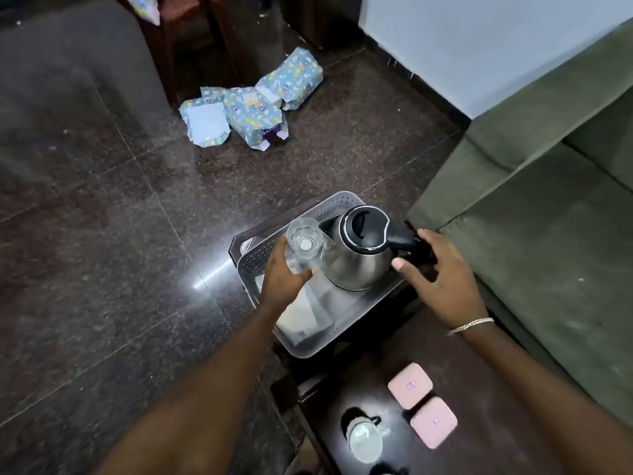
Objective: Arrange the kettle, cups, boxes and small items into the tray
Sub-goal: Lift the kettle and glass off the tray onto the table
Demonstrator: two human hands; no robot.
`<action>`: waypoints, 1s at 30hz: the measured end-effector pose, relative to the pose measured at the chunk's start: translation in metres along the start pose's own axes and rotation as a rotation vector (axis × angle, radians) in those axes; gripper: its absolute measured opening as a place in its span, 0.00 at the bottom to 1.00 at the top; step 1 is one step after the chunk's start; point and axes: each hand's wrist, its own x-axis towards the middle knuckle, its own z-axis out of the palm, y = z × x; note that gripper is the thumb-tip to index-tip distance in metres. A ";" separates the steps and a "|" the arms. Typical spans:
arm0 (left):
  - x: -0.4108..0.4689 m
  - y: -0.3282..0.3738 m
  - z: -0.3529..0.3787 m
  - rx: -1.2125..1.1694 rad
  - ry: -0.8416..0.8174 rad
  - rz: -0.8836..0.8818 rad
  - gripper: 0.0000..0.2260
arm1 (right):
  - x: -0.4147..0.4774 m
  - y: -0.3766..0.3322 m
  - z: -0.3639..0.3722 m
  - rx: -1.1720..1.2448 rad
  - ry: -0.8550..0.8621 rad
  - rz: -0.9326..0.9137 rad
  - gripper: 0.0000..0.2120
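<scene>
A grey perforated tray (329,341) rests on a dark table. In its far right part stands a steel kettle (356,258) with a black lid and handle. My left hand (284,279) grips a clear glass cup (304,246) held over the tray's left side, just beside the kettle. My right hand (442,279) hovers with spread fingers next to the kettle's handle, holding nothing. On the near part of the table lie two pink boxes (410,385) (434,421) and another clear glass cup (364,440). A pale flat item (305,320) lies inside the tray.
A green sofa (548,214) runs along the right, close to the table. Wrapped blue packages (253,104) lie on the dark polished floor farther off. A dark wooden chair (191,39) stands at the back, and a grey surface fills the upper left.
</scene>
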 end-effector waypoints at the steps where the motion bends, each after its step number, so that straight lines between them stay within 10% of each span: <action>1: 0.009 -0.005 0.003 -0.059 0.010 0.013 0.39 | 0.007 0.004 0.004 0.041 0.031 0.016 0.32; 4: 0.029 -0.011 0.008 -0.081 0.022 0.017 0.35 | 0.028 0.011 0.008 0.114 0.051 0.059 0.26; 12: 0.049 -0.027 0.027 -0.156 0.067 0.085 0.39 | 0.079 0.039 0.020 0.371 -0.214 0.255 0.49; 19: 0.043 -0.031 0.027 -0.159 0.138 0.120 0.38 | 0.073 0.060 0.039 0.782 -0.203 0.387 0.23; 30: 0.017 -0.008 -0.001 -0.111 0.144 0.213 0.37 | 0.065 0.055 0.049 0.698 -0.017 0.331 0.23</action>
